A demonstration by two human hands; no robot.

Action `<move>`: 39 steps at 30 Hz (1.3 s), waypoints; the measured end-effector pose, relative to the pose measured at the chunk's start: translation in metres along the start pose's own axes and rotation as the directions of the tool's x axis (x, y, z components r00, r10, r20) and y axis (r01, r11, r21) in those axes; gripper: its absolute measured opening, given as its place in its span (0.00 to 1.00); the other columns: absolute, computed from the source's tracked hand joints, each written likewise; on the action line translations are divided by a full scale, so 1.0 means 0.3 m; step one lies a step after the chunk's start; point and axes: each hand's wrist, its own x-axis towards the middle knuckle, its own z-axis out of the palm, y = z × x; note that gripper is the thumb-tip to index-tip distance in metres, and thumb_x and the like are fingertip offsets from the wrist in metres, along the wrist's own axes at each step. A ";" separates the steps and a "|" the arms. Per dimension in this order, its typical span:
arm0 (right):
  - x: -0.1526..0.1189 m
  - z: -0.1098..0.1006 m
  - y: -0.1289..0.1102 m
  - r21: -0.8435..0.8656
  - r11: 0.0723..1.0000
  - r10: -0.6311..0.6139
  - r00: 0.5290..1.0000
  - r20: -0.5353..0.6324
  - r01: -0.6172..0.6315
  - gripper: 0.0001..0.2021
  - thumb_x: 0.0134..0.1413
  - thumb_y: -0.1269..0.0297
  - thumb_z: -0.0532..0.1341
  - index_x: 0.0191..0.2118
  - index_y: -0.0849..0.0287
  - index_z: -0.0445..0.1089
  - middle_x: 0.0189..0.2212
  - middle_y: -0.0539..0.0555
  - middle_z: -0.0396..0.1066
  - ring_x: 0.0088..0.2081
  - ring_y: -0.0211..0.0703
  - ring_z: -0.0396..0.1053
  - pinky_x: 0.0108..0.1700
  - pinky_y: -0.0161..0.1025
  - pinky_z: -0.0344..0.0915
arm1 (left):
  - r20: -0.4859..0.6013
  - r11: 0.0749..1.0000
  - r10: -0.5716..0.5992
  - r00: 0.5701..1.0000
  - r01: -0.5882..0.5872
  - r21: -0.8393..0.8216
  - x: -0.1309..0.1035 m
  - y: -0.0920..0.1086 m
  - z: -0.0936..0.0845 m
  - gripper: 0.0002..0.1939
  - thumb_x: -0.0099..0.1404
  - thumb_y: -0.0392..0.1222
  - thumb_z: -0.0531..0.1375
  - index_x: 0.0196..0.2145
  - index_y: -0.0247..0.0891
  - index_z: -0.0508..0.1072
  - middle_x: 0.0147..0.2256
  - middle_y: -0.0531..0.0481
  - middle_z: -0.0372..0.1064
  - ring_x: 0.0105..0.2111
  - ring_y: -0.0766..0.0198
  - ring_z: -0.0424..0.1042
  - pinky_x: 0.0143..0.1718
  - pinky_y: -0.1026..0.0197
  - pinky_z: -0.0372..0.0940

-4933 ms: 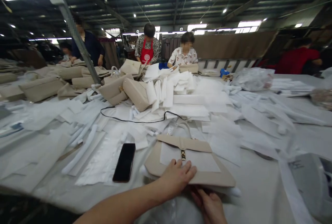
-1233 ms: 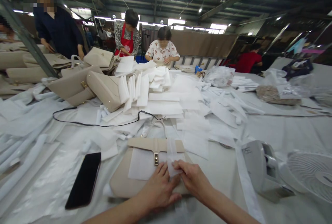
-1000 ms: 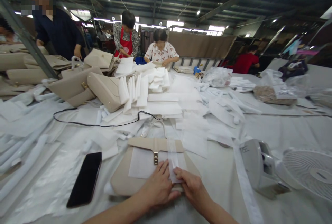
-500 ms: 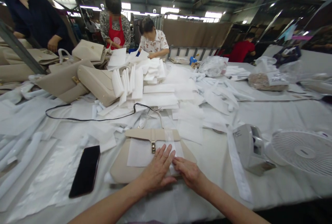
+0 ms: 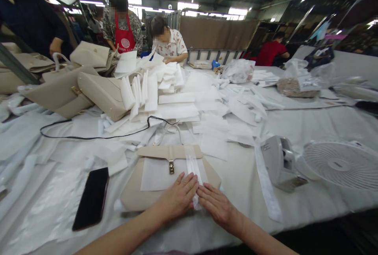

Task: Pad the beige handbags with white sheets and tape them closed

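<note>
A beige handbag (image 5: 132, 190) with a gold clasp (image 5: 171, 167) lies on the white-covered table, its handle pointing away from me. A white sheet (image 5: 153, 176) sits under the flap, and a translucent strip (image 5: 192, 162) runs down over the flap and the bag's right part. My left hand (image 5: 180, 192) lies flat on the bag's lower front, fingertips at the strip. Beside it my right hand (image 5: 217, 204) rests on the bag's lower right, fingers stretched out along the strip's right side. The fingertips of both hands nearly meet.
A black phone (image 5: 91, 199) lies left of the bag. At the right are a white fan (image 5: 339, 163) and its base. Behind the bag are a black cord (image 5: 97, 137), white sheets (image 5: 177, 111) and more beige bags (image 5: 103, 93). Several people are at the back.
My right hand's fingers have gone from bent to stretched out. My left hand has moved slightly down along the strip, uncovering more of it. The view has shifted slightly right.
</note>
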 end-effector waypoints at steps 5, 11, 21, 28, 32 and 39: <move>0.054 -0.019 -0.010 0.124 0.938 0.322 0.946 0.035 -0.324 0.11 0.65 0.68 0.49 0.43 0.58 0.68 0.36 0.54 0.76 0.41 0.41 0.74 0.47 0.39 0.71 | -0.002 0.997 -0.008 1.000 0.008 0.071 -0.003 0.010 0.041 0.29 0.71 0.47 0.47 0.64 0.29 0.47 0.65 0.36 0.46 0.65 0.50 0.43 0.64 0.47 0.43; 0.195 0.040 0.033 -0.083 0.749 0.656 0.753 -0.052 -0.658 0.15 0.64 0.71 0.45 0.51 0.61 0.63 0.35 0.56 0.73 0.35 0.43 0.71 0.38 0.39 0.66 | 0.001 0.996 -0.019 1.000 0.019 0.088 0.003 0.018 0.024 0.36 0.69 0.56 0.45 0.65 0.27 0.45 0.65 0.34 0.44 0.65 0.48 0.44 0.63 0.47 0.44; 0.107 0.186 0.051 -0.126 0.835 0.528 0.845 -0.088 -0.535 0.12 0.60 0.70 0.50 0.44 0.62 0.68 0.31 0.57 0.66 0.34 0.48 0.59 0.38 0.45 0.59 | -0.024 0.982 -0.069 0.997 0.064 -0.175 0.027 -0.007 0.001 0.24 0.70 0.48 0.49 0.60 0.38 0.58 0.60 0.45 0.58 0.62 0.55 0.51 0.62 0.49 0.50; 0.115 0.159 0.053 -0.011 0.837 0.540 0.828 -0.150 -0.548 0.14 0.62 0.72 0.47 0.48 0.62 0.65 0.34 0.58 0.67 0.37 0.47 0.64 0.42 0.45 0.65 | -0.075 0.988 -0.074 0.994 0.062 -0.145 0.024 0.000 0.014 0.23 0.69 0.44 0.51 0.59 0.36 0.58 0.58 0.42 0.61 0.58 0.54 0.57 0.59 0.48 0.54; 0.002 0.049 -0.050 0.060 0.857 0.514 0.843 -0.158 -0.511 0.16 0.58 0.75 0.50 0.51 0.59 0.63 0.41 0.58 0.69 0.45 0.44 0.66 0.47 0.43 0.67 | -0.083 0.986 -0.077 0.994 0.063 -0.153 0.018 0.003 -0.001 0.21 0.69 0.44 0.51 0.59 0.37 0.60 0.58 0.42 0.61 0.58 0.54 0.58 0.56 0.48 0.57; -0.251 0.012 -0.264 -0.104 0.920 0.391 0.859 0.330 -0.378 0.34 0.46 0.80 0.53 0.62 0.57 0.56 0.62 0.61 0.54 0.63 0.54 0.50 0.60 0.57 0.53 | -0.079 0.985 -0.064 0.995 0.050 -0.167 0.020 0.003 -0.007 0.21 0.69 0.44 0.52 0.57 0.38 0.61 0.58 0.41 0.61 0.58 0.53 0.59 0.55 0.47 0.58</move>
